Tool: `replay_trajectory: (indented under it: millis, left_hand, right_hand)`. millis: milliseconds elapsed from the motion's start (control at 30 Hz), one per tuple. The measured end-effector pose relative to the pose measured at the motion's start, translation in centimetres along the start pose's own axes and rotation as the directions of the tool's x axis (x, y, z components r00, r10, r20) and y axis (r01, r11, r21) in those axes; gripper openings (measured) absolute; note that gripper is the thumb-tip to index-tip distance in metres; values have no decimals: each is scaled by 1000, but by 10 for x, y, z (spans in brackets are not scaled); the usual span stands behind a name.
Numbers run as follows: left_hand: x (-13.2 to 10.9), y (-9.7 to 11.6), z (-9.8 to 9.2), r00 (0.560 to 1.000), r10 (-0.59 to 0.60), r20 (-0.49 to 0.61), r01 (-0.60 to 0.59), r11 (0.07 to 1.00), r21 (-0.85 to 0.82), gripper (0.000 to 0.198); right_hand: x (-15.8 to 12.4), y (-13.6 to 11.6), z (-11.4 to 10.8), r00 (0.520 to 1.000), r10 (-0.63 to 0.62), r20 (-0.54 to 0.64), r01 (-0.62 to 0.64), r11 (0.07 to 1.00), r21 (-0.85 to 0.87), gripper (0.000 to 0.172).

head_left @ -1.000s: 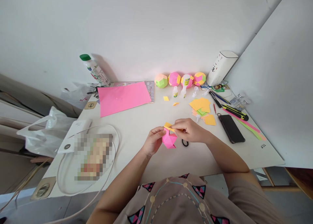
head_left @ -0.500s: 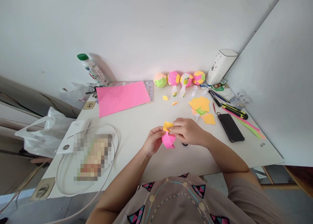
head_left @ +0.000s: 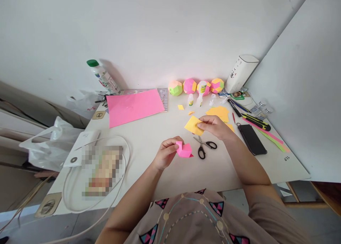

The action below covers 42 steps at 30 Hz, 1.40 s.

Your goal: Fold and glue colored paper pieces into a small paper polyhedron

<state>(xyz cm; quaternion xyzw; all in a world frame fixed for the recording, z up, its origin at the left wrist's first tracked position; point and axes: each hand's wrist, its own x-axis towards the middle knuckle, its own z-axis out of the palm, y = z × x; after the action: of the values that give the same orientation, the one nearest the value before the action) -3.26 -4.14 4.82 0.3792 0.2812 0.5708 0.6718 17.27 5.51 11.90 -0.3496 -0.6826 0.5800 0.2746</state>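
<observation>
Between the thumb and fingers of my left hand [head_left: 165, 153] is a folded pink paper shape [head_left: 184, 150], its faceted side turned up. My right hand [head_left: 215, 126] pinches a square of yellow paper [head_left: 194, 125] by its right corner, above and to the right of the pink shape and apart from it. Black-handled scissors [head_left: 204, 145] lie partly spread on the table below the right hand. Just beyond that hand is a pile of yellow paper pieces [head_left: 217, 112], partly covered by it.
Several multicoloured paper balls [head_left: 190, 86] line the wall, with glue bottles [head_left: 190, 100] before them. A pink sheet [head_left: 135, 107] lies at the back left. A phone [head_left: 252, 139] and cutter [head_left: 256, 122] are on the right. A white cable [head_left: 127, 158] loops at the left.
The yellow square has come away from the pink shape as my right hand moved right and up with it. The scissors, hidden before, now show. My left hand keeps hold of the pink shape.
</observation>
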Motion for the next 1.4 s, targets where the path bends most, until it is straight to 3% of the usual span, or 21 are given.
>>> replay_trajectory:
  millis: [67,133,233,333,467,533,600,667,767,833,900,1000,1233,1400]
  left_hand:
    - [0,-1,-1,999,24,27,-24,1000,-7,9]
    - [1,-2,-3,997,44,58,-43,999,-15,8]
    - [1,-5,-6,993,69,97,-67,997,-25,8]
    - [2,-6,-7,988,89,128,-86,996,-33,9]
    - [1,-5,-5,983,101,155,-101,995,-11,9]
    - [1,-4,-5,980,116,159,-119,993,10,9]
    - [1,-3,-4,979,128,159,-136,990,38,9]
    - [0,-2,-4,979,135,154,-147,986,72,9]
    - [0,-2,-5,981,136,140,-155,979,134,10]
    - [0,-2,-7,982,132,137,-155,973,171,10]
    - [0,-2,-8,982,134,133,-159,968,195,11]
    - [0,-3,-10,981,145,128,-171,960,222,11]
    - [1,-4,-11,985,158,75,-172,951,259,13]
    - [1,-4,-11,981,157,114,-182,948,260,11]
  right_hand:
    - [9,13,-2,997,28,65,-35,992,124,23]
    - [22,32,-5,999,42,1,-42,989,143,27]
    - [41,65,-11,946,146,-290,-209,957,-200,22]
    - [49,84,-14,910,133,-392,-274,903,-330,23]
    - [40,72,-4,880,-21,-475,-253,825,-505,32]
    - [30,55,6,890,-210,-406,-168,675,-718,23]
    - [19,37,18,896,-305,-322,-64,629,-775,21]
    - [7,21,27,926,-268,-267,-11,687,-726,24]
    - [-6,5,33,998,17,-68,-45,894,-446,31]
    - [-12,0,34,985,132,111,-101,963,-251,32]
    - [-14,-2,34,965,157,210,-131,982,-132,29]
    - [-16,0,36,964,161,210,-154,987,-48,22]
    - [-17,1,44,991,110,81,-111,994,-1,14]
    - [-12,8,46,969,200,147,-210,976,56,22]
